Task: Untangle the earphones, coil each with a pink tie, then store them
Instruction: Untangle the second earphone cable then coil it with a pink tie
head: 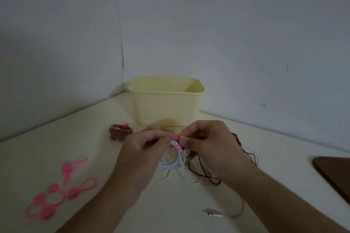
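White earphones [173, 161] hang coiled at centre, near the yellow bin [166, 100]. I see my left hand [144, 147] gripping the coil and my right hand [210, 143] pinching the pink tie [179, 146] around it.

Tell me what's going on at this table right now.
A person is bundling earphones. The left hand holds a coiled white earphone cable while the right hand pinches a pink tie around it. A brown earphone, already coiled and tied, lies left of the cream bin. More brown cable sits loose under the right hand, and spare pink ties wait at the left.
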`<state>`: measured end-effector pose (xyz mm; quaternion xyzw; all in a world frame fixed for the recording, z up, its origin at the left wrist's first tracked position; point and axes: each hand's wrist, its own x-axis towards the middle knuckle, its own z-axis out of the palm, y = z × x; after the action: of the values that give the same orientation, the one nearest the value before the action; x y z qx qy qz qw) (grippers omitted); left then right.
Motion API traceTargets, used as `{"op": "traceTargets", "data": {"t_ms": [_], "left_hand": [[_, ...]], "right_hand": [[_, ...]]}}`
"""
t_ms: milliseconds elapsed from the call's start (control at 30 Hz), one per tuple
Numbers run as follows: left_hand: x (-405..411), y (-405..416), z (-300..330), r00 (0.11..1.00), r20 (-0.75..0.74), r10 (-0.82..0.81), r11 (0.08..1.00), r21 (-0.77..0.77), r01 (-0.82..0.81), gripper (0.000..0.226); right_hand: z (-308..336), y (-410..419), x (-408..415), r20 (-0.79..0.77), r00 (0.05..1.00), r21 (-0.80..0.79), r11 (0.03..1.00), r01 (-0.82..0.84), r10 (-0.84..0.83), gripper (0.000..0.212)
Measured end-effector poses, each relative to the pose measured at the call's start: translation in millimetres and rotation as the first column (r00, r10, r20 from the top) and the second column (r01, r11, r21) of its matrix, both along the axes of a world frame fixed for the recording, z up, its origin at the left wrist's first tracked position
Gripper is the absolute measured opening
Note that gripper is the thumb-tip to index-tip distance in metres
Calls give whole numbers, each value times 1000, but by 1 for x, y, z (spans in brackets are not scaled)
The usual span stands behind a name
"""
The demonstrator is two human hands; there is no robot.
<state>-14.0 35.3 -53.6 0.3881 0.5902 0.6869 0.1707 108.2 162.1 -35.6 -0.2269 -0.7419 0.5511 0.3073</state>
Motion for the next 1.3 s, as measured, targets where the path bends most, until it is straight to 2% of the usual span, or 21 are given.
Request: {"op": "traceTargets", "data": {"t_ms": [167, 400, 533, 633, 800, 1167, 1300], "left_hand": [[0, 1, -1, 996, 75, 37, 998, -43, -34, 9], [0, 2, -2, 990, 137, 29, 999, -44, -23, 14], [-1, 3, -2, 983, 176, 56, 997, -70, -44, 20], [-2, 4, -2, 981, 177, 80, 996, -55, -71, 20], [-2, 1, 0, 980, 194, 34, 998, -49, -25, 20], [0, -1, 2, 979, 204, -17, 1000, 26, 12, 21], [2, -1, 3, 975, 219, -30, 998, 57, 18, 23]], "right_hand": [[-2, -3, -2, 28, 1000, 69, 998, 0, -2, 17], [-1, -6, -1, -49, 999, 97, 995, 15, -10, 29], [-2, -6, 0, -65, 997, 144, 988, 56, -47, 24], [0, -8, 1, -88, 996, 143, 989, 22, -9, 21], [1, -11, -1, -63, 998, 237, 972, -3, 18, 34], [0, -9, -1, -43, 997, 257, 963, 79, -70, 32], [-3, -5, 0, -4, 997, 270, 960, 74, -76, 18]]}}
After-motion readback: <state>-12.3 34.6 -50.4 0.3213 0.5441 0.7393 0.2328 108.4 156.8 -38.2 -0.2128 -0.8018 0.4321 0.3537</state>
